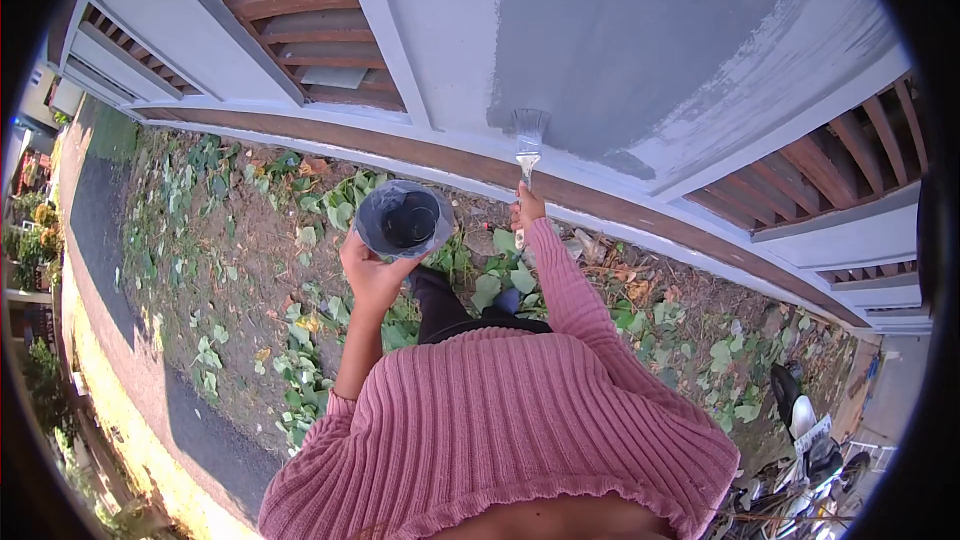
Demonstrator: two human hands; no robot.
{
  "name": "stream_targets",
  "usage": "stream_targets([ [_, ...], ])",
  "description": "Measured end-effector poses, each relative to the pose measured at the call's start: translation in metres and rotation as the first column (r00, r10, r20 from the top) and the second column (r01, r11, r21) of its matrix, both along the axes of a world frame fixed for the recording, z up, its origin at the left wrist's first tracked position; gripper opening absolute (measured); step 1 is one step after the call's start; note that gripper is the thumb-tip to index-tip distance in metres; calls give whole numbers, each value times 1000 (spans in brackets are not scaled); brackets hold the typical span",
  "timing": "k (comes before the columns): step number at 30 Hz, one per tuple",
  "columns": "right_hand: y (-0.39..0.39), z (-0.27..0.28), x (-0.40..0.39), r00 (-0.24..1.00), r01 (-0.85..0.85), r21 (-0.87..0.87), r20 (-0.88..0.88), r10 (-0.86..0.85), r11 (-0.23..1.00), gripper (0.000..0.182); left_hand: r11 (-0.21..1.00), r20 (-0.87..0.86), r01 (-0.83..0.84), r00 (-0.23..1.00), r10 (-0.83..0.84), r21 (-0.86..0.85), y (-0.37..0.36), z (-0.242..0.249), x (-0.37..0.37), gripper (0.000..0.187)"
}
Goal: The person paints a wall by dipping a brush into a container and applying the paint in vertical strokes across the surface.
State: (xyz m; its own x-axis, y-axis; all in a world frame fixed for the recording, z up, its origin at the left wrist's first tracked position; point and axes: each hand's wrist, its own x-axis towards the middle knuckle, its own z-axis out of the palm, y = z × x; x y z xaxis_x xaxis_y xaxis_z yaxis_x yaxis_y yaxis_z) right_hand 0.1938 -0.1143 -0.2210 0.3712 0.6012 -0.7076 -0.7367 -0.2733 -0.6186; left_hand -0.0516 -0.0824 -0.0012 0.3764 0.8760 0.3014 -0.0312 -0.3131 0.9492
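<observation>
My left hand (374, 268) is wrapped round a grey-smeared container (404, 221), whose open top shows dark inside. My right hand (528, 208) grips the handle of a paintbrush (529, 138). The brush's bristles touch the lower part of a wall panel, at the bottom edge of a dark grey painted area (620, 40). Paler, unpainted surface (450, 30) shows to the left of that area, and streaky paint runs along its right side.
Slatted vents (310, 15) flank the panel, with others (820, 160) at the right. Leafy plants (487, 290) and soil lie below the wall. A paved path (130, 340) runs at the left. Motorcycles (822, 460) stand at the lower right.
</observation>
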Motion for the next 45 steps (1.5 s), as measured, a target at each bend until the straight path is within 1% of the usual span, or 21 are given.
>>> stream_targets([
  [3,5,-13,-2,997,10,-62,-76,-15,998,33,1000,1,-16,1000,16,-23,-3,4,-5,47],
  [9,12,-22,-5,990,27,-86,-134,-38,996,30,999,-24,-25,999,24,-25,-5,-1,-19,46],
  [11,14,-28,-3,985,-5,-78,-174,-9,997,30,999,-15,-31,999,30,-31,-5,1,-22,45],
  [16,13,-33,-4,977,2,-76,-212,-19,997,30,998,-15,-55,998,55,-14,0,3,-28,46],
  [19,13,-37,-3,962,5,-82,-273,-28,997,30,999,17,-43,999,44,-23,0,6,-28,46],
  [22,10,-42,-5,945,17,-71,-325,-39,997,31,999,-16,-49,999,49,-1,-1,7,-28,46],
  [24,4,-41,-14,943,-33,-31,-331,21,999,31,999,-20,-44,999,44,6,0,5,-29,46],
  [25,0,-39,-20,944,-33,-31,-330,20,999,31,999,-24,-39,999,40,13,0,3,-30,46],
  [27,-7,-30,-34,966,-37,-66,-258,18,997,31,999,-10,-43,999,43,5,0,2,-29,45],
  [28,-13,-22,-42,981,-93,-45,-177,84,995,32,999,1,-48,999,48,-4,0,2,-29,45],
  [29,-18,-14,-50,981,-96,-45,-174,87,994,32,999,4,-50,999,50,-4,0,1,-29,45],
  [31,-25,11,-66,978,-124,-69,161,133,990,32,999,2,-46,999,46,-9,2,0,-30,44],
  [32,-24,24,-69,966,-108,-74,228,123,991,30,999,5,-49,999,49,-8,2,0,-30,44],
  [33,-19,33,-67,965,-111,-74,231,126,991,30,999,3,-53,999,53,-7,3,-1,-30,44],
  [34,-11,41,-63,885,-100,38,459,72,994,30,998,-1,-56,998,56,-7,3,-1,-30,43],
  [35,-2,50,-57,757,-114,149,653,-11,982,29,998,-1,-59,998,59,-7,2,0,-29,43],
  [36,7,71,-50,696,-116,198,715,-63,973,29,998,16,-59,998,60,-18,2,1,-26,43],
  [37,17,97,-42,630,-120,246,768,-118,962,30,998,31,-59,998,59,-29,1,2,-25,42],
  [39,33,143,-29,625,-108,276,766,-150,955,29,998,7,-48,999,48,-29,1,3,-25,43],
  [42,57,155,-10,639,-75,281,750,-170,957,30,999,-25,-47,999,47,-13,0,3,-24,43],
  [45,70,129,-8,611,-29,248,771,-179,968,32,998,-16,-70,997,71,1,2,2,-21,43],
])
